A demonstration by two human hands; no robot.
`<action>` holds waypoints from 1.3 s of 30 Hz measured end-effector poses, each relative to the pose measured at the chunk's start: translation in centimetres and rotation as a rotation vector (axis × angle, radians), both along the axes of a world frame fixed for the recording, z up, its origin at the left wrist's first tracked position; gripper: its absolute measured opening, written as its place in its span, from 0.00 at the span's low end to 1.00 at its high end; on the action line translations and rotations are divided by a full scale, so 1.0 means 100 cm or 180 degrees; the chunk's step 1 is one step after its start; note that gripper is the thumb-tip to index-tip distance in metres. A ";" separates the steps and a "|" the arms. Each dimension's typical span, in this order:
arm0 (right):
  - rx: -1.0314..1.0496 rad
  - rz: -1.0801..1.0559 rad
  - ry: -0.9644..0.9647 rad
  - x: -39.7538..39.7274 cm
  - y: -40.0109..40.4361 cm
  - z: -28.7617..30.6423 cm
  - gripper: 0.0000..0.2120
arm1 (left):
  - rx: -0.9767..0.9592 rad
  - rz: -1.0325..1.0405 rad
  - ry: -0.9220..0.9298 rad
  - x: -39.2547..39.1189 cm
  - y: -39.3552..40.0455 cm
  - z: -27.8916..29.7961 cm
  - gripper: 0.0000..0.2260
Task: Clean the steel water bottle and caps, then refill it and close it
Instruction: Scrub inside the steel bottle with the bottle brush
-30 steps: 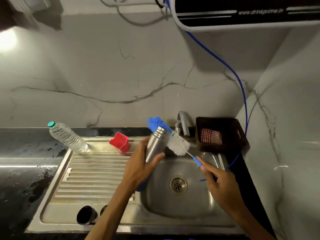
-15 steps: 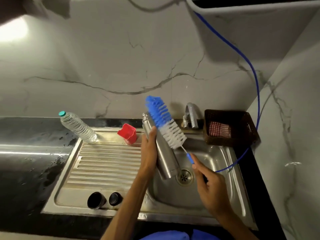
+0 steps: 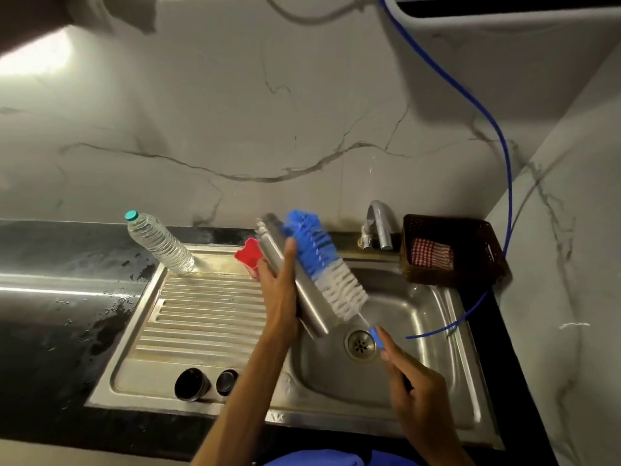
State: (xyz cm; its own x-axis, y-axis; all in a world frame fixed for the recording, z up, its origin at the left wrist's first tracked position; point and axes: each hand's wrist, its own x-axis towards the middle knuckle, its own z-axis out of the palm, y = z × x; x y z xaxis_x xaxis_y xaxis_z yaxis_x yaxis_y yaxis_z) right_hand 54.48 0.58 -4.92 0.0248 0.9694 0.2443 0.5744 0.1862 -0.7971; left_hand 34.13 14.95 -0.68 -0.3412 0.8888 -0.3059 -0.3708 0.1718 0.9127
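At the near edge of the sink [image 3: 447,415], the right hand [image 3: 416,395] is keeping its grip curled round the blue handle of a bottle brush [image 3: 331,277], fingers closed on it just right of the drain [image 3: 361,344], the forearm running in from the lower right. The left hand [image 3: 280,290] is reaching up from the bottom centre, thumb and fingers wrapped about the lower body of the steel water bottle [image 3: 302,287], which is being held tilted above the basin with its open neck pointing up and left toward the wall. Compared with half a second earlier, the brush is lying closer along the bottle's right flank, its white and blue bristles now pressing against the steel, and the bottle is leaning slightly further left, its neck now overlapping the red cup [image 3: 248,258]. Two dark caps [image 3: 205,384] are sitting side by side on the near end of the ribbed drainboard. Farther back, the red cup and a clear plastic bottle [image 3: 158,243] with a teal lid are standing at the rear of the drainboard beside the wet black worktop [image 3: 50,314]. Beyond the basin, a steel tap [image 3: 378,227] and a brown basket [image 3: 453,253] holding a checked cloth [image 3: 431,255] are sitting against the marble wall, a blue hose [image 3: 504,183] trailing down past the basket.
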 end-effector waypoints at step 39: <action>0.0173 0.0323 -0.0276 -0.024 0.029 0.026 0.20 | 0.0210 0.0579 -0.0531 -0.053 0.010 0.021 0.29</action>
State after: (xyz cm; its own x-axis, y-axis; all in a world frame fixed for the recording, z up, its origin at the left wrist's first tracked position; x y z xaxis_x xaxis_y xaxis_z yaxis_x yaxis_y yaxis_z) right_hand 52.08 3.50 -2.35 -0.0962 0.9511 0.2935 0.6167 0.2884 -0.7325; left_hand 28.79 15.92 1.42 -0.4469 0.8374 -0.3147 -0.5365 0.0306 0.8433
